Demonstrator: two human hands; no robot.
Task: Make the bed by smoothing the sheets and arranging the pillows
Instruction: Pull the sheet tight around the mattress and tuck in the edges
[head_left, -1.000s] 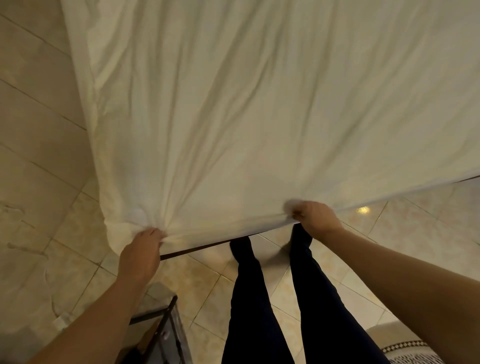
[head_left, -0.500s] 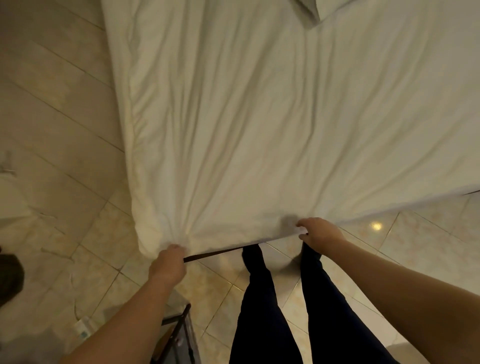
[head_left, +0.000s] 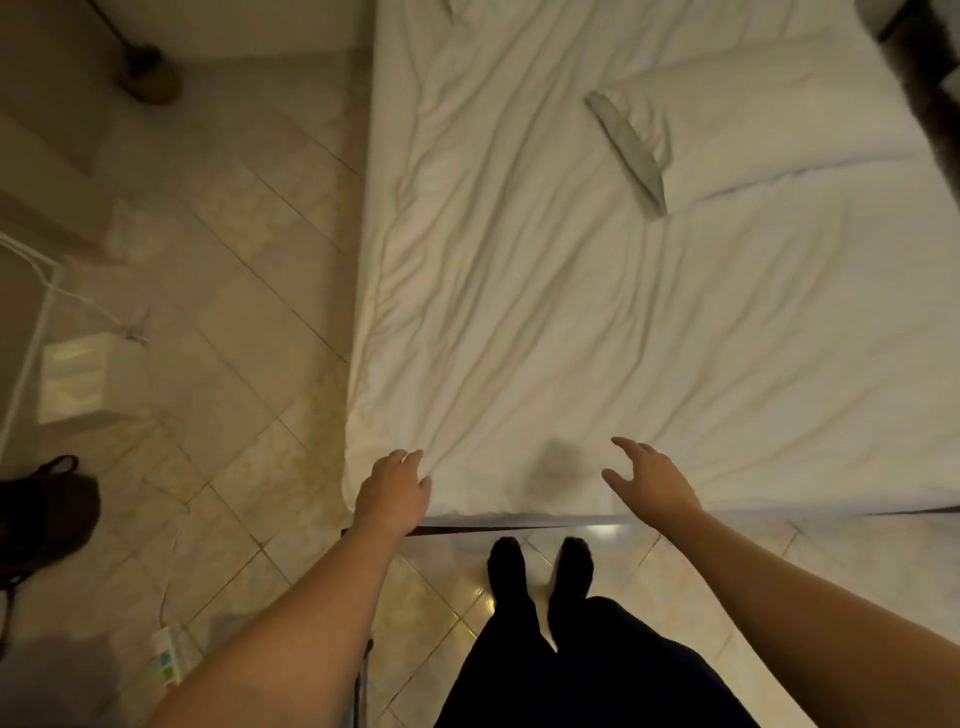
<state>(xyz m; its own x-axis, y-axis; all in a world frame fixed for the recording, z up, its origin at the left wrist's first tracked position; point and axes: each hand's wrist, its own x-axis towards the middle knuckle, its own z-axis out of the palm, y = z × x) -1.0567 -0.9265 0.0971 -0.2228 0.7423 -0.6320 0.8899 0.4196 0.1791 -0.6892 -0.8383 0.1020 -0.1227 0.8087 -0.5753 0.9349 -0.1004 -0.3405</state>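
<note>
A white wrinkled sheet (head_left: 597, 312) covers the bed and lies flat, its near edge running just in front of my feet. My left hand (head_left: 394, 488) rests palm down on the near left corner of the sheet, fingers relaxed. My right hand (head_left: 647, 480) hovers just above the near edge, fingers spread and loosely bent, holding nothing. A white pillow (head_left: 769, 109) lies at the far right of the bed, with a grey folded flap (head_left: 628, 150) at its left end.
Tiled floor (head_left: 234, 260) lies left of the bed. A white box (head_left: 75, 376) with a cable, a dark bag (head_left: 41, 514) and a lamp base (head_left: 148, 78) stand on it. A dark frame (head_left: 363, 686) is by my left leg. Dark furniture (head_left: 930, 62) at the far right.
Both hands let go of the sheet's near edge, which dropped flat onto the bed. The view lifted and now takes in the pillow and more floor.
</note>
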